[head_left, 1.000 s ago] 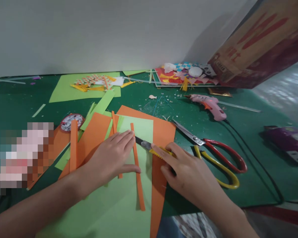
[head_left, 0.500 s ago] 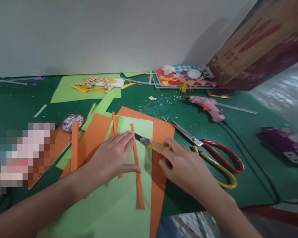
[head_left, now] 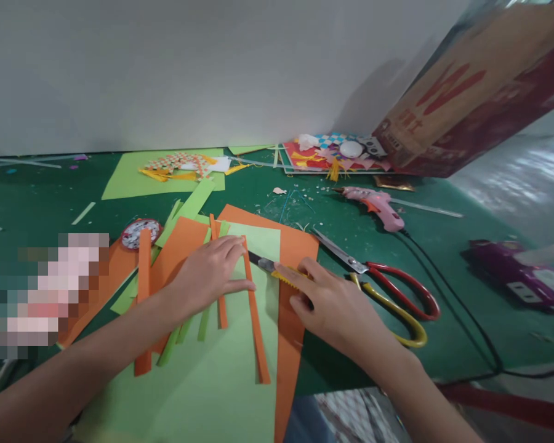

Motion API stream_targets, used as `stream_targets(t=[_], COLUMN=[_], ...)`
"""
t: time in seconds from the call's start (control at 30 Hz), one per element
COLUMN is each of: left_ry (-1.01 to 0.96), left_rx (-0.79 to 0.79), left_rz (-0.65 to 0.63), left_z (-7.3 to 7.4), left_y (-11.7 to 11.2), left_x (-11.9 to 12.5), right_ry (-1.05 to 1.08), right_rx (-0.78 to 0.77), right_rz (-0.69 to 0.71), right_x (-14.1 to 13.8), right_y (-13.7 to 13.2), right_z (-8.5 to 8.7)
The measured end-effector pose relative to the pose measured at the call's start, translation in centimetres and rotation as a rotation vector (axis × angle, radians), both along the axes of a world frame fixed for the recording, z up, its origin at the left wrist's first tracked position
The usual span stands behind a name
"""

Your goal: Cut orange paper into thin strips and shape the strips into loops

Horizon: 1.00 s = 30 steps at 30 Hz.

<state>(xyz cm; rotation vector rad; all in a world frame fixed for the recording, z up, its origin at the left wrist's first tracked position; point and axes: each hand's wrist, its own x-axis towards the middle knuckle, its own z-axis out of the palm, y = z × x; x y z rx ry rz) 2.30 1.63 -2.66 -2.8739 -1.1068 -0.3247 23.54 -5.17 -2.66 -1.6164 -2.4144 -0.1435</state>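
My left hand (head_left: pixel 212 267) lies with its fingers stretched out, pressing on a narrow orange paper strip (head_left: pixel 257 332); its thumb rests near the strip's middle. In my right hand (head_left: pixel 327 295) is a yellow utility knife (head_left: pixel 289 276), its dark blade pointing left to the strip's upper part, near my left fingertips. Under the strip lies a light green paper sheet (head_left: pixel 203 394), over a larger orange sheet (head_left: pixel 300 252). More orange strips (head_left: pixel 143 271) and green strips (head_left: pixel 204 320) lie to the left, some partly hidden by my left hand and forearm.
Scissors (head_left: pixel 360 266) with red and yellow handles lie right of my right hand. Beyond them are a pink glue gun (head_left: pixel 373 205) with a cord and a purple device (head_left: pixel 521 267). A paper bag (head_left: pixel 443 117) stands at the back right. Woven paper pieces (head_left: pixel 178 165) lie at the back.
The view has shifted a little. My left thumb has slid up the orange strip toward the fingers. The knife stays at the strip's upper part in my right hand.
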Motion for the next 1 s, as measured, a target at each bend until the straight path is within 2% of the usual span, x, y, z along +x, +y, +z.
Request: stream_targets(t=[0.23,0.43,0.7,1.0], left_ry=[0.066,0.062,0.065,0.121], left_rx=[0.009,0.042,0.048,0.005], left_rz=[0.012,-0.039,-0.041,-0.011], left_z=[0.0,-0.2,-0.5,0.1], left_y=[0.3,0.3,0.2,0.0], left_x=[0.0,-0.1,-0.2,0.1], right_ry=[-0.005,-0.006,0.001,-0.023], right_rx=[-0.014,-0.004,-0.026,-0.032], right_rz=[0.004,-0.010,-0.038,-0.064], right_x=[0.1,0.1,-0.2,-0.3], right_y=[0.1,0.4,1.1,1.7], right_z=[0.0,-0.2,-0.1,-0.2])
